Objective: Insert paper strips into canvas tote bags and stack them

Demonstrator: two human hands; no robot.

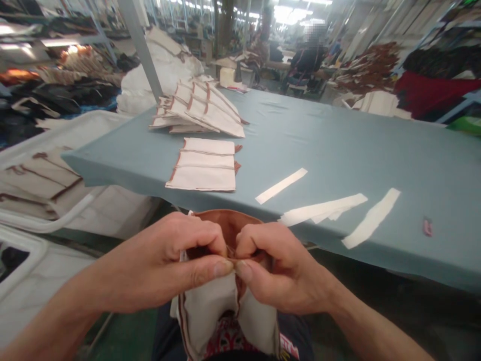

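Note:
A cream fabric piece [205,306] with brown edging and a brown inner face hangs from both hands over the lap. My left hand [184,255] pinches its upper edge between thumb and forefinger. Right beside it, my right hand [270,265] pinches the same edge, the two thumb tips almost touching. What exactly lies between the fingertips is partly hidden. Beyond the hands, a flat cream panel [206,164] with brown trim lies on the table. To its right are a single white strip [281,185], several overlapping strips [326,208] and another strip [372,218].
The blue-green table [338,150] spans the front. A stack of cream panels [203,108] sits at its far left, and a small pink object [427,226] at the right. White bins [86,203] holding fabric stand on the left. A person [306,62] sits in the background.

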